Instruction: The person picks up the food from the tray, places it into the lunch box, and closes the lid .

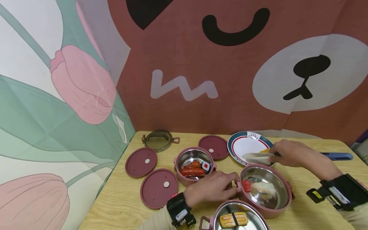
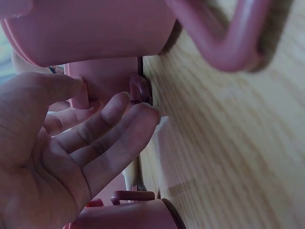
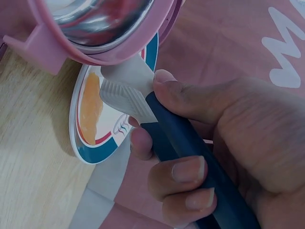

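My right hand (image 1: pixel 293 153) grips tongs (image 3: pixel 174 131) with dark blue handles and pale tips, which reach over the patterned plate (image 1: pixel 242 143). An orange food piece (image 3: pixel 90 109) lies on that plate beside the tips. With thumb and index finger, my left hand (image 1: pixel 214 191) pinches the side handle of the right pink pot (image 1: pixel 263 209); its other fingers are extended. Inside that pot are a red piece (image 1: pixel 246 185) and a whitish piece (image 1: pixel 263 187). In the front pot (image 1: pixel 212 222) lies a yellow toy sushi (image 1: pixel 233 219) with a dark band.
Left of these, another pink pot (image 1: pixel 185 181) holds a sausage (image 1: pixel 192 172), a sushi roll (image 1: pixel 205 166) and a reddish-brown piece. Dark red lids (image 1: pixel 156 191) lie on the wooden table (image 1: pixel 115 204). A glass lid (image 1: pixel 158 141) is at the back left, before a printed cloth.
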